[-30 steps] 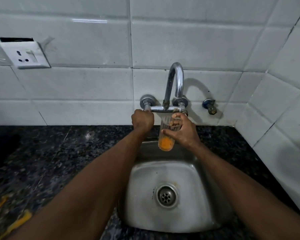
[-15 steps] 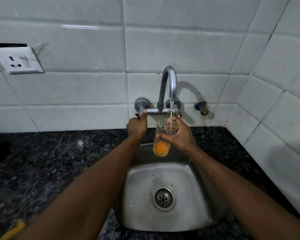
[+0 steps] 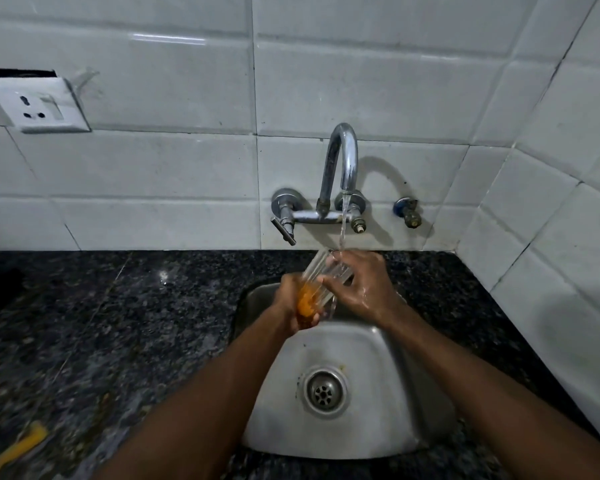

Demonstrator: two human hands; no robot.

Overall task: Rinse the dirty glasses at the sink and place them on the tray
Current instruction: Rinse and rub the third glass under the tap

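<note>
Your left hand (image 3: 291, 303) wraps the base and your right hand (image 3: 364, 289) curls round the upper part of the tall ribbed clear glass (image 3: 314, 271), which is smeared orange inside and tilted above the brushed stainless steel sink (image 3: 378, 358). A thin stream from the curved chrome tap (image 3: 342, 161) falls at the glass's rim. Speckled black granite tabletop (image 3: 136, 323) surrounds the basin, with glossy white wall tiles (image 3: 174, 81) behind.

Both bare forearms stretched from the near edge toward the far middle, converging. The left hand (image 3: 289, 303) curled round the lower end of a tilted glass (image 3: 321, 270). The right hand (image 3: 366, 287), wet and glistening, wrapped its fingers (image 3: 352, 259) over the upper end, thumb across the near side.
</note>
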